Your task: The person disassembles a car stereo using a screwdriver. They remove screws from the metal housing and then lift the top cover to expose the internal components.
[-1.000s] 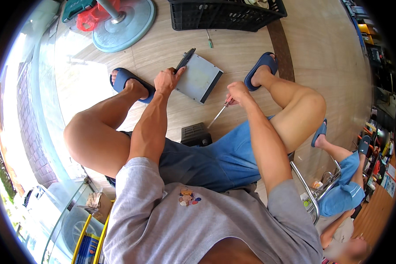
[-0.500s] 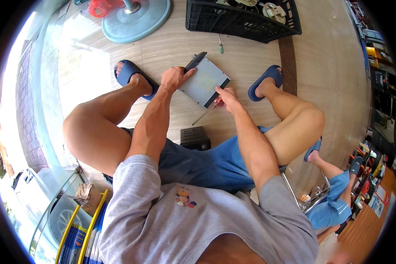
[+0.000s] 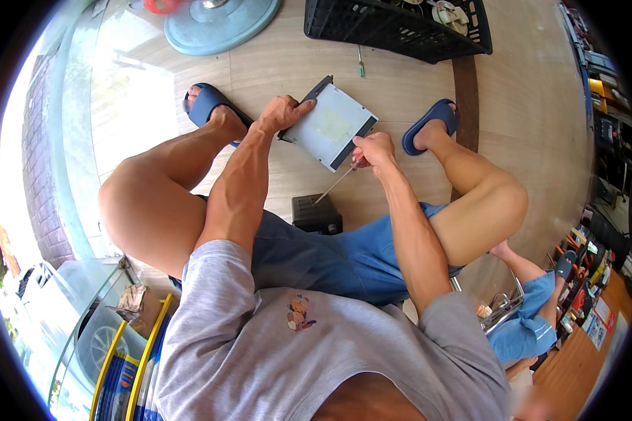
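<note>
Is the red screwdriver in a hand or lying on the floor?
In a hand: the right hand grips the red screwdriver, and its metal shaft sticks out from the fingers.

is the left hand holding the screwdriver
No, the screwdriver is in the right hand, while the left hand grips the flat metal box.

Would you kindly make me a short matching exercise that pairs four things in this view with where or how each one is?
Things
1. silver metal unit
2. long-shafted screwdriver
3. black plastic crate
4. green-handled screwdriver

Places and states
A. on the floor, shaft pointing toward the crate
B. in the right hand
C. at the picture's top edge, with pale parts inside
D. gripped by the left hand

Pairs: 1-D, 2-B, 3-C, 4-A
</note>
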Available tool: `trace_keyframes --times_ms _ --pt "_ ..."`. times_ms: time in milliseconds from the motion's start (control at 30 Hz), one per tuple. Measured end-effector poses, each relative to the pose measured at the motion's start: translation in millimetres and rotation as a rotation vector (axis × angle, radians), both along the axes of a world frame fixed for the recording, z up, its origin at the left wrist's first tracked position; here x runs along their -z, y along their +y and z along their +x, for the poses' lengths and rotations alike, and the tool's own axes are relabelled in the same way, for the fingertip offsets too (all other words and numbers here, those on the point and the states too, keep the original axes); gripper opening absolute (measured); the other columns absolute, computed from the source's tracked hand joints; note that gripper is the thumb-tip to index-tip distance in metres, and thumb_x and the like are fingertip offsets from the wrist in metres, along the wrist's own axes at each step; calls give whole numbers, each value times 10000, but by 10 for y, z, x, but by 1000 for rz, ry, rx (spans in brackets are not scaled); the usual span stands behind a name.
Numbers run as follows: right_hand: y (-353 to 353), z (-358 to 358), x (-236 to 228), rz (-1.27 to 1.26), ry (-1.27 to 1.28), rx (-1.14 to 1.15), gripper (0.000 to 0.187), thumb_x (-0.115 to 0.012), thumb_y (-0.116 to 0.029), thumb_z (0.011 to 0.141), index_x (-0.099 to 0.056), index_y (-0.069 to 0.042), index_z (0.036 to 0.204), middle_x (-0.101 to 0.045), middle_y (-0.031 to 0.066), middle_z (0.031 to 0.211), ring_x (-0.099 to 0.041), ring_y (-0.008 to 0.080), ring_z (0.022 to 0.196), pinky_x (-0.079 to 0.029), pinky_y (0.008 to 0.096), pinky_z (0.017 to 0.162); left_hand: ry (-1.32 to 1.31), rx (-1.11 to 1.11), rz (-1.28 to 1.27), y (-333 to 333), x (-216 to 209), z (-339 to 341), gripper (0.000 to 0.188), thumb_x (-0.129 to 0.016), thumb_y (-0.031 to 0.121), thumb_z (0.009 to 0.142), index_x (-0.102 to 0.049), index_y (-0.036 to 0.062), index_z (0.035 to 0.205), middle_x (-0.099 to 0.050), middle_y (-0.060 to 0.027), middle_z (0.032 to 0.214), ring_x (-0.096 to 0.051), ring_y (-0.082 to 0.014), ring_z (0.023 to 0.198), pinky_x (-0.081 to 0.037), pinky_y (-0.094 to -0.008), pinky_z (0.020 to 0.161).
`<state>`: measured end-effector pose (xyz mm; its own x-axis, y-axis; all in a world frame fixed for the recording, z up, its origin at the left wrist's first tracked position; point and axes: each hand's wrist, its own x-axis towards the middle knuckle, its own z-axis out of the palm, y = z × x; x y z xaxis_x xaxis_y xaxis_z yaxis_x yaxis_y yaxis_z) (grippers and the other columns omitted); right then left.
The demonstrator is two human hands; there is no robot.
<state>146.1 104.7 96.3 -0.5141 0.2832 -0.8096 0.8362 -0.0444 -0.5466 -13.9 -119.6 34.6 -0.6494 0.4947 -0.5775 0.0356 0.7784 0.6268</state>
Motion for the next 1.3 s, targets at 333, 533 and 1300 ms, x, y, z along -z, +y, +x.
trace_keyframes --times_ms 333,533,1300 --pt "-467 -83 -661 -111 153 128 254 -657 -103 891 -613 132 978 -642 194 848 -642 222 606 -591 381 484 -259 -229 100 1 203 -55 848 -593 768 779 -755 -53 917 -722 -229 873 -701 -310 835 -527 -386 802" --pt "-673 -93 -785 -135 198 252 151 -618 -51 853 -633 89 800 -644 139 705 -638 203 527 -513 309 436 -106 -68 30 80 140 -227 789 -582 771 785 -774 15 903 -730 -188 877 -696 -316 833 -529 -399 779" --pt "-673 -306 -524 -88 309 105 351 -611 -77 917 -514 55 1228 -675 189 1093 -629 187 552 -530 304 419 47 -10 -28 251 215 -466 523 -487 578 944 -733 160 1138 -703 -151 1124 -647 -330 1080 -488 -420 940"
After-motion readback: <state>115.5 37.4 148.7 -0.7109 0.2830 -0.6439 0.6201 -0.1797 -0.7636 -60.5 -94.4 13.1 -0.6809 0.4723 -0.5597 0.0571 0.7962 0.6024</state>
